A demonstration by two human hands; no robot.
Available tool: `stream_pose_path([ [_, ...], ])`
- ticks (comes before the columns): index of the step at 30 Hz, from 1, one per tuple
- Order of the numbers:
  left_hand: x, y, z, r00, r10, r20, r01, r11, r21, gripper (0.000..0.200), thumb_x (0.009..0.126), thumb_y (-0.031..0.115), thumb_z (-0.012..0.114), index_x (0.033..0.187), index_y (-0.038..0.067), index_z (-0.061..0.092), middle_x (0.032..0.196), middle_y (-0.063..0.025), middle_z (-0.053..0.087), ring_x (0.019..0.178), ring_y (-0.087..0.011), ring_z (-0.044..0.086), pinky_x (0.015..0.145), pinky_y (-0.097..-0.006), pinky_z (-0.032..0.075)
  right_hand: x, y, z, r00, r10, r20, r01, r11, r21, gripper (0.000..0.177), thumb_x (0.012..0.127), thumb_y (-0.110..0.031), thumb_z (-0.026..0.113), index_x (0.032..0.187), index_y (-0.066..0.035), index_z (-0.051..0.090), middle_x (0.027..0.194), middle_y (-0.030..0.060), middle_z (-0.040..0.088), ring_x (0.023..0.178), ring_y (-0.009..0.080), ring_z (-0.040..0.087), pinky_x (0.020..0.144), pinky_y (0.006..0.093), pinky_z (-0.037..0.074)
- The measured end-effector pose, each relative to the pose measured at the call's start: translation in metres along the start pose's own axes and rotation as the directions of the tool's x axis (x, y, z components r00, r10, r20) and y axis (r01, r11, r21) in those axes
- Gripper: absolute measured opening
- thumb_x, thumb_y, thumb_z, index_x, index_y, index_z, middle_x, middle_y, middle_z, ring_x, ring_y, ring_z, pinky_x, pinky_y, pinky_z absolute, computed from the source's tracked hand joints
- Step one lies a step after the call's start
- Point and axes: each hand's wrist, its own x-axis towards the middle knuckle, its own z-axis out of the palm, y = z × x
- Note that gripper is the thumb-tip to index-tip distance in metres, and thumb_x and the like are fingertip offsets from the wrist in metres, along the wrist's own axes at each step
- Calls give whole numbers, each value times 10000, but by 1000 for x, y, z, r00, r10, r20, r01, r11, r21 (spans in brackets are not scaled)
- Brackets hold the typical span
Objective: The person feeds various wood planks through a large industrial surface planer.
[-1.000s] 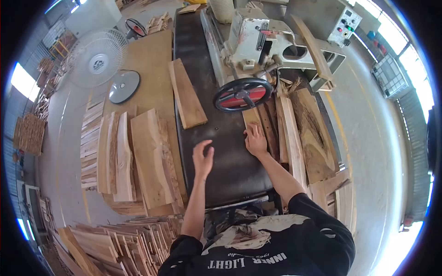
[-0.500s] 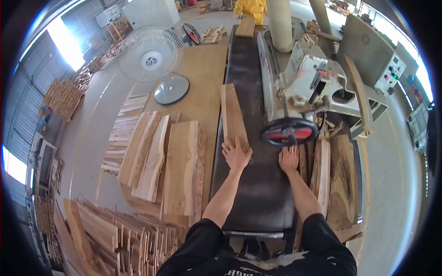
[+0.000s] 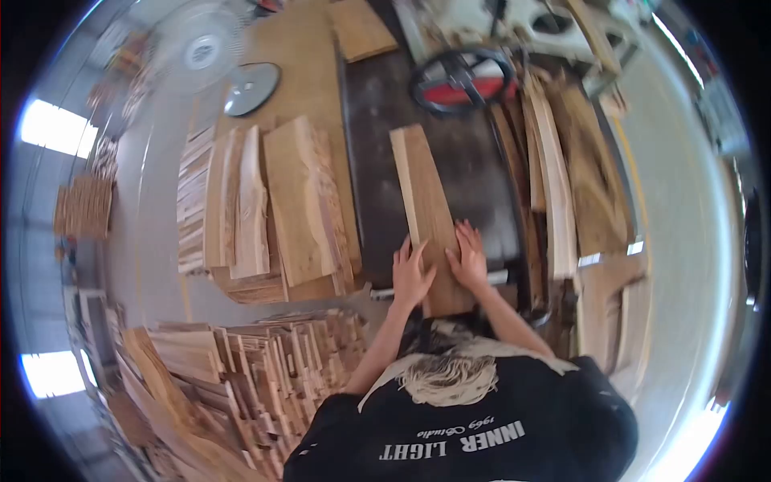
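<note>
A long wooden board (image 3: 434, 201) lies lengthwise on the dark conveyor belt (image 3: 373, 173), its near end reaching past the belt's front edge toward my body. My left hand (image 3: 413, 277) holds the board's left side near that end. On the opposite side my right hand (image 3: 470, 259) has its thumb against the board and its fingers stretched along the right edge. Farther up the belt is a second, wider board (image 3: 363, 32).
A black handwheel (image 3: 462, 80) sits on the machine beyond the belt. Boards (image 3: 301, 205) are stacked on the left, near a fan (image 3: 201, 52). More boards (image 3: 550, 177) lie along the right. Upright offcuts (image 3: 281, 361) crowd the lower left.
The board has come toward me along the belt. My right hand has left the spot below the handwheel and is now on the board. The view has tilted down.
</note>
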Motion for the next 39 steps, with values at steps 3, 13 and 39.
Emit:
stream_pose_path([
  [3,12,-11,12,991,102,82,-102,995,-2,597,835,204,826,1411,190,667,1612,-295,425,1296,-480,505,1123,-514,427,-25,-7,-23,997,73,27,-74,996,54,558,911,-164,734,1408,36,579,1513,194,566,1494,415,441,1249,571,330],
  [13,25,34,63,939,308,154,-313,950,7,405,968,294,781,1339,146,714,1567,-256,521,1334,-401,515,1117,-477,371,-110,-30,-85,942,229,-246,-263,958,-116,368,804,-63,785,1167,-87,735,1290,113,680,1376,327,569,1200,488,436],
  [39,319,-36,-14,965,261,19,-241,861,448,500,984,491,701,1380,189,652,1604,-260,471,1541,-471,337,1254,-600,271,130,32,-48,977,175,-121,-207,918,-338,741,894,-379,742,1544,-101,518,1648,122,445,1563,303,367,1302,496,266],
])
